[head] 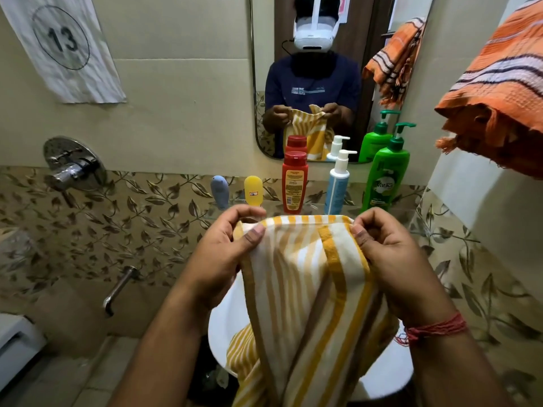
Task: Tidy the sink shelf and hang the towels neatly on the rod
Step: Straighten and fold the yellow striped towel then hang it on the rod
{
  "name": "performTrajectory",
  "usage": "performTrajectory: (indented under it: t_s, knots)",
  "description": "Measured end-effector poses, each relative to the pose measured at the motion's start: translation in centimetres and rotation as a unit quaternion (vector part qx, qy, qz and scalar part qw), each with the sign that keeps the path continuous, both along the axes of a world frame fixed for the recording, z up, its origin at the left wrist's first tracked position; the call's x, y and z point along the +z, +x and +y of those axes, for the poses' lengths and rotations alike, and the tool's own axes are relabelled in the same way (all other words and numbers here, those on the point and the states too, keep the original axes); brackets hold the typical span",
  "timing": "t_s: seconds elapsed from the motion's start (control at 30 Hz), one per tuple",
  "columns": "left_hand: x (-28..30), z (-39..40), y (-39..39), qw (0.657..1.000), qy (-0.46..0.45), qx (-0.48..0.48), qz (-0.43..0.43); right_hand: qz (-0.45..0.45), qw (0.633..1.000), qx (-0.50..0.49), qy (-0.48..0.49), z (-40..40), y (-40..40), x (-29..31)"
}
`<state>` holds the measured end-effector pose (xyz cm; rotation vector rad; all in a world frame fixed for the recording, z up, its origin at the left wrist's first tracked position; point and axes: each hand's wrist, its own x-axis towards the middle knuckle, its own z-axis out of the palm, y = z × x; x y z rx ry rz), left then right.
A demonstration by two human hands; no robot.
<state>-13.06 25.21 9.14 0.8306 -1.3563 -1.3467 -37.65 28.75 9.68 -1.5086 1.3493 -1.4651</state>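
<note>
Yellow-and-white striped towel (311, 289): held up over the white sink (223, 333), its top hem stretched between both hands, the rest hanging in loose folds with the lower end trailing into the basin.

Left hand (223, 254): fingers curled, thumb pressed on the front of the cloth, pinching the left corner.

Right hand (390, 251): likewise pinching the right corner; red thread band (435, 330) at the wrist.

Orange striped towel (499, 92): bunched high at the right, frayed edge drooping; the rod itself could not be made out.

Glass shelf (314, 207), just beyond the hands, bearing in a row: blue-grey tube (219, 190), yellow tube (253, 189), red bottle (294, 182), white-and-blue pump bottle (338, 183), green pump bottle (386, 171). All stood upright and apart.

Also present: mirror (261, 83), wall tap (73, 168), numbered paper sheet (63, 45).

Risks, as judged: the hem sat close to the shelf, so a swing toward the rod could sweep the nearer bottles over. The trailing end might drag through a wet basin. The towel's inner fold looked uneven; hung thus, it would sit crooked beside the bunched orange one.
</note>
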Motion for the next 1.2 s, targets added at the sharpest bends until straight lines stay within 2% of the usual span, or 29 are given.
performTrajectory:
  t_s: [0.03, 0.1, 0.2, 0.33, 0.4, 0.47, 0.53, 0.57, 0.63, 0.73, 0.83, 1.0, 1.07, 1.2]
  knots:
    - [-0.1, 0.0, -0.3, 0.998, 0.015, -0.015, 0.066, 0.005, 1.0, 0.01, 0.003, 0.1, 0.1, 0.1]
    - [0.1, 0.1, -0.8, 0.992, 0.017, -0.019, 0.125, 0.008, 1.0, 0.027, 0.01, 0.4, 0.3, 0.4]
    - [0.2, 0.2, -1.5, 0.992, -0.01, 0.052, 0.118, 0.013, 1.0, 0.016, 0.013, 0.9, 0.6, 0.8]
    - [0.0, 0.3, -2.6, 0.987, -0.043, 0.137, 0.077, 0.121, 0.981, -0.13, -0.072, 1.7, 1.7, 1.9]
    - [0.0, 0.4, -3.4, 0.986, -0.043, 0.144, 0.072, 0.139, 0.978, -0.104, -0.114, 2.3, 2.9, 2.6]
    - [0.1, 0.6, -4.4, 0.988, -0.031, 0.133, 0.076, 0.076, 0.991, -0.008, -0.106, 2.8, 4.3, 2.8]
    - [0.3, 1.0, -5.1, 0.99, -0.007, 0.113, 0.088, -0.046, 0.992, 0.077, -0.088, 3.1, 5.5, 2.9]
    - [0.4, 1.2, -5.4, 0.991, 0.01, 0.101, 0.093, -0.098, 0.986, 0.104, -0.084, 3.1, 5.9, 2.9]
    - [0.3, 1.5, -5.5, 0.991, 0.044, 0.075, 0.102, -0.126, 0.983, 0.101, -0.087, 2.6, 6.4, 2.6]
    - [0.2, 2.0, -5.6, 0.993, 0.031, 0.066, 0.09, -0.085, 0.992, 0.015, -0.09, 1.8, 6.9, 1.3]
    - [0.1, 2.3, -5.8, 0.988, 0.055, 0.059, 0.129, -0.014, 0.991, -0.058, -0.12, 1.5, 7.2, 0.4]
    - [-0.2, 2.6, -6.0, 0.98, 0.061, 0.082, 0.169, 0.161, 0.961, -0.128, -0.182, 1.2, 7.7, -0.4]
    - [-0.2, 2.8, -6.1, 0.976, 0.058, 0.088, 0.189, 0.174, 0.952, -0.154, -0.198, 1.1, 7.9, -0.8]
    - [-0.4, 3.3, -6.7, 0.975, 0.027, 0.103, 0.197, 0.141, 0.95, -0.192, -0.201, 1.0, 8.3, -1.2]
